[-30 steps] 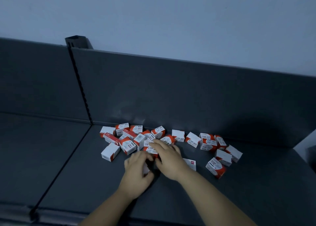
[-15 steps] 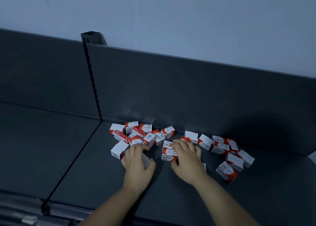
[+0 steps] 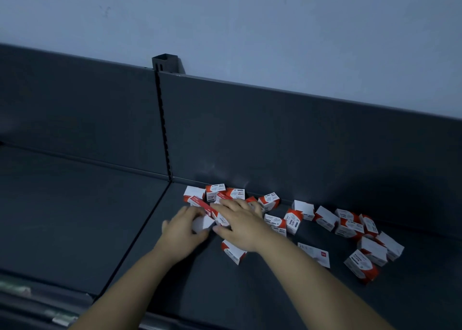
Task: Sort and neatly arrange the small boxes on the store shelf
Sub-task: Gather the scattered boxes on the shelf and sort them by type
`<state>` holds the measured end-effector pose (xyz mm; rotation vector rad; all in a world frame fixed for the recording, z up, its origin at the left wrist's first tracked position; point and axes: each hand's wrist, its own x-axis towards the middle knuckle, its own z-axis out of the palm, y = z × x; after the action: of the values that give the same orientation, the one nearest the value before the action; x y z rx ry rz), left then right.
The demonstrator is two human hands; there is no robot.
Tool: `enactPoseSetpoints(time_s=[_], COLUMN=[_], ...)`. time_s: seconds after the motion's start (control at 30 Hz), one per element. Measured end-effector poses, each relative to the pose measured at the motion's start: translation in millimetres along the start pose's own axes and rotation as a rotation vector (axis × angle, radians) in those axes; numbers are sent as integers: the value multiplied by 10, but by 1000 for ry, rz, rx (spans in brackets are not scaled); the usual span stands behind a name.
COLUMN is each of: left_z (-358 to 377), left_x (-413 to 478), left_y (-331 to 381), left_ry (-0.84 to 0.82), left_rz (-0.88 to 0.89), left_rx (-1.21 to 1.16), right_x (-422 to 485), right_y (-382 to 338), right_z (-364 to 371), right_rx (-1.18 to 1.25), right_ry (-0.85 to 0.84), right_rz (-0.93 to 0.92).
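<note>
Several small red-and-white boxes lie jumbled on the dark grey shelf [image 3: 250,292], against its back panel. My left hand [image 3: 182,229] curls around a white box [image 3: 203,222] at the left end of the heap. My right hand [image 3: 241,223] lies flat, fingers spread, over the boxes beside it, its fingertips touching a long red box [image 3: 200,203]. One box [image 3: 233,252] pokes out from under my right wrist. Looser boxes [image 3: 350,226] spread to the right, with one box [image 3: 361,267] nearest the front.
A slotted upright post [image 3: 163,129] divides the back panel, and a seam [image 3: 140,232] runs forward from it between two shelf boards. The left board [image 3: 62,212] is bare. The shelf's front rail [image 3: 37,302] runs along the bottom left.
Both hands have moved left and back into the left end of the heap. My right hand has left the middle boxes and now covers those by the left hand. The view has shifted.
</note>
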<state>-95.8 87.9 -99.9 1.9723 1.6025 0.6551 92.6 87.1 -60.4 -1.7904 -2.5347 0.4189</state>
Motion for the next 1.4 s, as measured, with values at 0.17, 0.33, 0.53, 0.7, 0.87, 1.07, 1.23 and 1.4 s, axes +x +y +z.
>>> enactPoseSetpoints(time_s=[0.17,0.33,0.53,0.7,0.87,1.07,1.23,1.4], left_z=[-128,-189,-231,-302,-371,-412,-433,-484], left_x=[75,170,300,294,299,330,358,347], left_y=[-96,-50,-23,-144,-312,-421,-482,-489], left_ry=[-27,-35,-92,-104,-153,-147,-170,-180], left_rz=[54,106,213,286,259,252,242,171], left_rx=[57,17,246,353,293,239,165,23], right_x=[-32,-168,-174,-35,216,358,315,241], right_y=[46,211,201,46,-103,-157,-213,-218], right_z=[37,-70,-132,-104,-96,17,47,87], right_rx=[-38,-112,-116,-55,-153,-267,-303,-135], right_ry=[42,-72,-124,74,292,158,332,218], right_rz=[-14,-54,20,92,249,401,310,158])
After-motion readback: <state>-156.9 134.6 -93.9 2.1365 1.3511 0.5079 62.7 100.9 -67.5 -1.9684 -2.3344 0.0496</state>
